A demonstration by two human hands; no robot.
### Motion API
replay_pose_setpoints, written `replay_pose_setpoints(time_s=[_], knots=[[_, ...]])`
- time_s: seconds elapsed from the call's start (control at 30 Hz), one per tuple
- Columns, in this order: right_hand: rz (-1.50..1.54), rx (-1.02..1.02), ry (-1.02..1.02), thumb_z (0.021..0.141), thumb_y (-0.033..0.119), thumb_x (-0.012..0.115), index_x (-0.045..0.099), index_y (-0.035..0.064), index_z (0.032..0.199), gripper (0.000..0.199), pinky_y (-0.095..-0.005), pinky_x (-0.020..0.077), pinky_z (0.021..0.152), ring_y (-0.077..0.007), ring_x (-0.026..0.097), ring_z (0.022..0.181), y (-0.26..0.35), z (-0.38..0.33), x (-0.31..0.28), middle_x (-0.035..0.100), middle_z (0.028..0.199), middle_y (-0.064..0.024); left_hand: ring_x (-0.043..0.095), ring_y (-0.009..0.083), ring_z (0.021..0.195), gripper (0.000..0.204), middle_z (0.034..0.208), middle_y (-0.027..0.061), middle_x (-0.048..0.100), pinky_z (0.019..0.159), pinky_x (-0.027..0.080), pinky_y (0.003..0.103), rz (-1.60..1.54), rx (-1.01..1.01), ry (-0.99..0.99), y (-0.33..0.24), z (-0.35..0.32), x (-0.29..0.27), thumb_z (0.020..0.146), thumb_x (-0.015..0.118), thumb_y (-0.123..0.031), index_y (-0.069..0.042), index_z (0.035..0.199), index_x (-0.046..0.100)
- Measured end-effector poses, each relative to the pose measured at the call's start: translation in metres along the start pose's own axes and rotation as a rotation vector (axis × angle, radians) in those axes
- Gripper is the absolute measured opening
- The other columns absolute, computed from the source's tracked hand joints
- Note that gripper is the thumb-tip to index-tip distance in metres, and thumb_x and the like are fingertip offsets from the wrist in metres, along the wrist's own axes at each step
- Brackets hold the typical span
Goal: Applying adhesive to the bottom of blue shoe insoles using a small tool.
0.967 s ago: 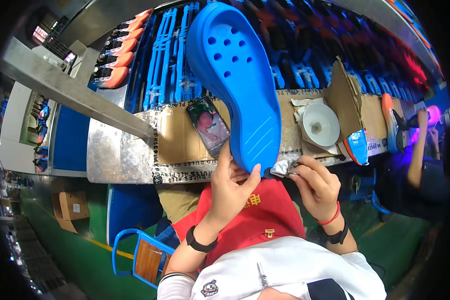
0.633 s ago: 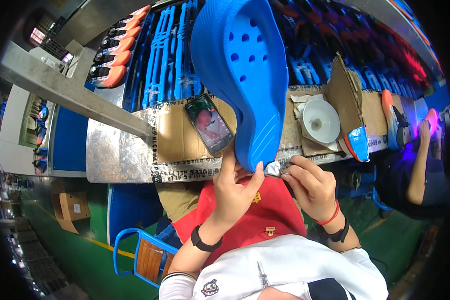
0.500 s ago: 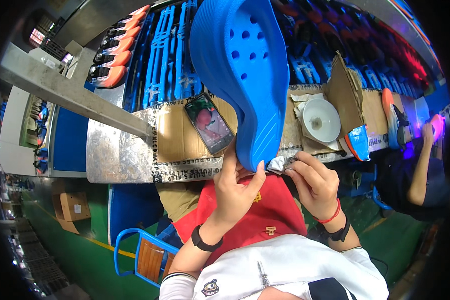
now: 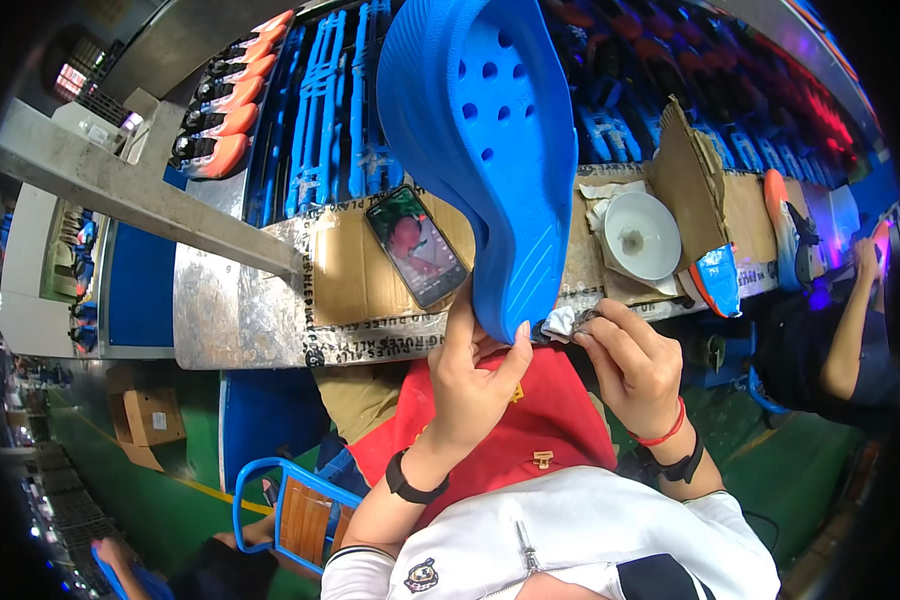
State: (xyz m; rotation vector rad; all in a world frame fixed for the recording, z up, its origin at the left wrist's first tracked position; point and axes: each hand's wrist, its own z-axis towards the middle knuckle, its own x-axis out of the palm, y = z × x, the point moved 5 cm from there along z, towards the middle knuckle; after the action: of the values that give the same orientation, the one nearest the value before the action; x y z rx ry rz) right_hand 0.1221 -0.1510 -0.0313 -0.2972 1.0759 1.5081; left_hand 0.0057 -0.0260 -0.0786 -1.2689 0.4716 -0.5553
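A big blue shoe sole with round holes in its upper part stands tilted before me, its top cut off by the picture's edge. My left hand grips its lower end between thumb and fingers. At the right of that end, my right hand pinches a small crumpled white wad, cloth or paper, with a dark patch. Whether the wad touches the sole is hard to tell. Behind the sole, on cardboard, lies a phone with its screen lit.
A white bowl sits on cardboard to the right, beside an upright cardboard flap. Finished-looking orange and black shoes line the far left. Blue racks run behind the table. A co-worker's arm shows at the right; a metal beam crosses the left.
The white wad and my right fingers have shifted slightly. My left hand and the sole stay almost still. Another person's limbs now show at the lower left; the co-worker's hand at right has moved.
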Motion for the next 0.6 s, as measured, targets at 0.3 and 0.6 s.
replay_pose_setpoints(time_s=[0.3, 0.6], knots=[[-0.006, 0.019, -0.011, 0.071, -0.001, 0.077, 0.066, 0.0, 0.088, 0.02, -0.0315, 0.0519, 0.051, -0.0284, 0.067, 0.063, -0.003, -0.0015, -0.0054, 0.067, 0.092, -0.0164, 0.065, 0.0165, 0.097, 0.069, 0.11, 0.0159, 0.063, 0.082, 0.056, 0.029, 0.006, -0.043, 0.049, -0.0001, -0.0018, 0.0018, 0.086, 0.065, 0.006, 0.006, 0.143, 0.027], [0.037, 0.046, -0.042, 0.072, -0.002, 0.076, 0.066, -0.0002, 0.088, 0.019, -0.0314, 0.0521, 0.052, -0.0292, 0.067, 0.064, -0.0045, 0.0005, -0.0103, 0.067, 0.092, -0.0168, 0.066, 0.0159, 0.096, 0.069, 0.108, 0.0153, 0.064, 0.081, 0.056, 0.028, 0.036, 0.009, 0.043, 0.003, -0.0028, 0.0029, 0.086, 0.066, 0.005, 0.006, 0.143, 0.026]])
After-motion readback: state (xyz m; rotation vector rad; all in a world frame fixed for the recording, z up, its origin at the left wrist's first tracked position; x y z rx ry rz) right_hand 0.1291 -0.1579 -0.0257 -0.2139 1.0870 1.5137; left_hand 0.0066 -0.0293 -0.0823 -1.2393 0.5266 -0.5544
